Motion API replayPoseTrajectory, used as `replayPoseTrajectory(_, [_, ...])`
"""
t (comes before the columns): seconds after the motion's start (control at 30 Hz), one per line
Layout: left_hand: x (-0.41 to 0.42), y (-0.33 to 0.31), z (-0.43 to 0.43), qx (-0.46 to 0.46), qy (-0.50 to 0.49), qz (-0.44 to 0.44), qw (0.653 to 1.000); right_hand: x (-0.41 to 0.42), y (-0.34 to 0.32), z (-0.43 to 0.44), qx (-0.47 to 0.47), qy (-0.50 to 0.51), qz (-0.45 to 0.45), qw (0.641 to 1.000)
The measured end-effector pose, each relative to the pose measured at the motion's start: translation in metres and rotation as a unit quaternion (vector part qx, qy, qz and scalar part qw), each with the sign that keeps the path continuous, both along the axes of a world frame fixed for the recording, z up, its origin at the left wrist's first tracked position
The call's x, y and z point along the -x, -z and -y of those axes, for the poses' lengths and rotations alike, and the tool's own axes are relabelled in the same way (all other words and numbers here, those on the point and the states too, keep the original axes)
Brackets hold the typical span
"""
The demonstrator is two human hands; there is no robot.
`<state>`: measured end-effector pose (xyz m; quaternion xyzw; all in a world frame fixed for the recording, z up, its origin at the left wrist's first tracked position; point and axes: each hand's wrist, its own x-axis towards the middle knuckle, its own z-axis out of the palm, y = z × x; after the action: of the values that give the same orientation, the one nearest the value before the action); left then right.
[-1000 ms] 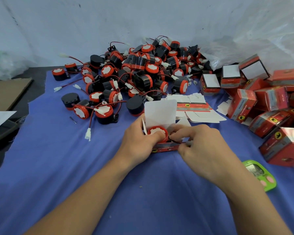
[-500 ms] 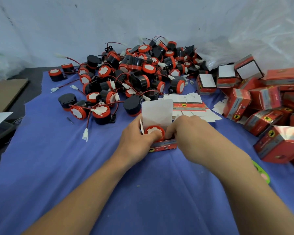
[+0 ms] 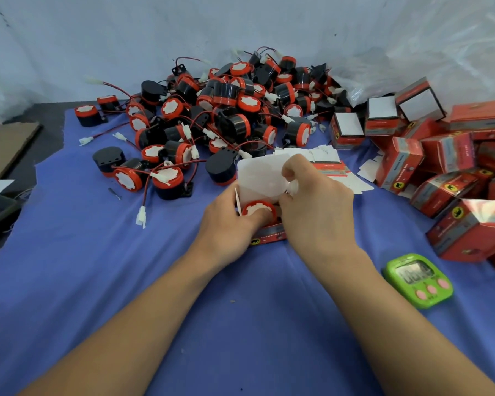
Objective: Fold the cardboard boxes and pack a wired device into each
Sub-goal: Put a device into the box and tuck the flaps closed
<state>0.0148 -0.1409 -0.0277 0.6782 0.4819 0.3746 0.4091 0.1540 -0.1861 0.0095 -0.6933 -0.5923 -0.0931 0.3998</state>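
Observation:
A small red cardboard box (image 3: 269, 234) stands open on the blue cloth at the centre, its white lid flap (image 3: 259, 178) upright. A round red-and-black wired device (image 3: 257, 210) sits inside it, white face up. My left hand (image 3: 229, 224) grips the box's left side, thumb on the device's rim. My right hand (image 3: 316, 204) is at the box's right side, its curled fingers pinching the edge of the white flap. The device's wire is hidden under my right hand.
A big heap of loose wired devices (image 3: 226, 110) lies behind the box. Flat unfolded boxes (image 3: 330, 170) lie just behind my right hand. Several packed red boxes (image 3: 446, 167) pile up on the right. A green timer (image 3: 419, 280) sits at front right. Brown cardboard (image 3: 3, 147) lies far left.
My right hand moved up from tucking the wire at the box's right side and now pinches the white lid flap. The left hand stayed on the box.

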Motion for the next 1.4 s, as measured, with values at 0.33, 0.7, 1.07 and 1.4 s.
replayPoseTrajectory(0.33, [0.000,0.002,0.002,-0.002,0.000,0.009,1.000,-0.018,-0.003,0.005,0.195,-0.177,-0.059,0.963])
replayPoseTrajectory(0.7, [-0.001,-0.002,0.003,0.017,-0.002,0.000,1.000,0.023,-0.037,0.030,0.088,-0.075,0.192,0.975])
replayPoseTrajectory(1.07, [-0.001,-0.003,0.004,0.023,0.003,0.004,1.000,0.002,-0.026,0.022,0.197,0.008,0.254,0.947])
replayPoseTrajectory(1.4, [-0.002,-0.005,0.004,0.020,-0.008,-0.005,1.000,0.000,-0.045,0.008,0.279,-0.107,0.358,0.885])
